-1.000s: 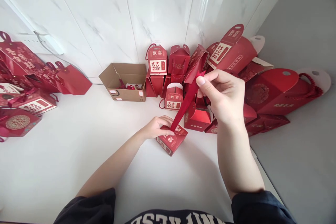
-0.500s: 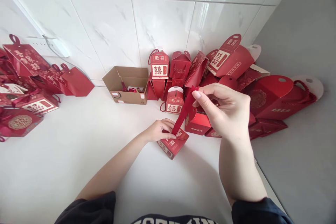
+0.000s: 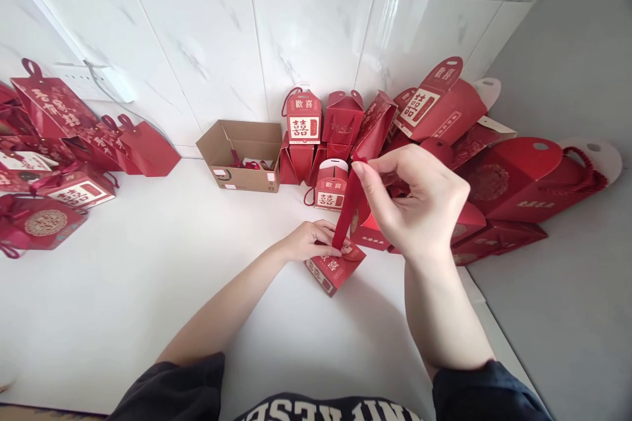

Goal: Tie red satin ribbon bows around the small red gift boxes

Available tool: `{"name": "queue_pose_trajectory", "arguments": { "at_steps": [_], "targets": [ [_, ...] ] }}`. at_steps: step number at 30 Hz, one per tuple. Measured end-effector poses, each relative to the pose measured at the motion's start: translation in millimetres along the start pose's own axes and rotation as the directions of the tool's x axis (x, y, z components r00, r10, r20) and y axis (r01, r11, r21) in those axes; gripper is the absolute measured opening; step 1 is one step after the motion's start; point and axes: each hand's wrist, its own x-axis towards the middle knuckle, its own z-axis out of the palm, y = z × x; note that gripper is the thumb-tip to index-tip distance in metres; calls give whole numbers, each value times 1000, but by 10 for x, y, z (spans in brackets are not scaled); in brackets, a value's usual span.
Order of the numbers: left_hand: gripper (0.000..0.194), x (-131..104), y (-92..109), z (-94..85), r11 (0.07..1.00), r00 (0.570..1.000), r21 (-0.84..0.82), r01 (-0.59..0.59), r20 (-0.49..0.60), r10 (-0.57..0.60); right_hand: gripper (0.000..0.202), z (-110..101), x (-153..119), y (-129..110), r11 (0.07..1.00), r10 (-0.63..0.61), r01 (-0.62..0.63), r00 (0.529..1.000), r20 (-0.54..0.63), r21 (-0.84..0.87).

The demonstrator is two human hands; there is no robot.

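Note:
A small red gift box (image 3: 340,270) with pale Chinese characters lies on the white tabletop in front of me. My left hand (image 3: 315,241) grips its far left part, thumb on the top face by the foot of a red ribbon (image 3: 347,207). From the box this ribbon rises taut and slants up to the right. Its upper end is pinched between thumb and forefinger of my right hand (image 3: 409,194), well above the box. Some of the left fingertips are hidden behind the ribbon and box.
An open cardboard box (image 3: 244,179) with small red and white items stands by the tiled wall. Red gift boxes (image 3: 434,115) are piled at the back right, beside a grey panel (image 3: 567,72). More red boxes (image 3: 52,220) with ribbons are heaped on the left.
The view has shifted slightly. My right hand has come a little nearer to the line above the box, and the ribbon stands steeper. Both hands keep their hold.

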Motion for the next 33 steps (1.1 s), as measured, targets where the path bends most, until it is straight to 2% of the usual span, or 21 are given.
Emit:
{"name": "queue_pose_trajectory", "arguments": {
  "at_steps": [3, 5, 9, 13, 17, 19, 22, 24, 26, 30, 33],
  "targets": [
    [21, 7, -21, -50, 999, 999, -35, -1, -34, 0, 20, -28, 28, 33, 1000, 28, -27, 995, -92, 14],
    [26, 7, -18, -112, 999, 999, -47, -7, -42, 5, 21, -59, 50, 60, 999, 40, -38, 993, -112, 26],
    [27, 2, 31, -222, 998, 999, -58, -3, 48, 6, 22, -121, 87, 83, 999, 28, -26, 994, -105, 25],
    [13, 9, 91, -199, 1000, 993, 17, -13, 119, 11, 23, -123, 69, 46, 999, 24, -23, 999, -23, 48],
    [14, 18, 131, -83, 998, 979, 62, -27, 205, 13, 25, -70, 39, -12, 991, 87, -93, 994, 67, 96],
    [15, 13, 151, -30, 996, 987, 81, -27, 162, 14, 25, -49, 39, -24, 983, 130, -142, 985, 111, 116],
    [15, -7, 209, 5, 976, 1000, 215, -20, -7, 22, 25, -42, 39, -17, 968, 188, -209, 972, 143, 142],
    [12, -30, 274, -12, 924, 989, 379, 51, -147, 6, 24, -53, 32, -8, 965, 203, -218, 973, 108, 149],
    [13, -56, 351, -56, 868, 973, 474, 148, -225, -43, 23, -73, 27, -7, 968, 197, -204, 978, 65, 147],
    [21, -96, 476, -173, 923, 977, 326, 205, -132, -170, 21, -114, 40, -49, 982, 136, -139, 990, 35, 127],
    [19, -93, 504, -239, 918, 981, 354, 177, -144, -134, 19, -129, 60, -104, 993, 68, -73, 996, 63, 94]
  ]
}}
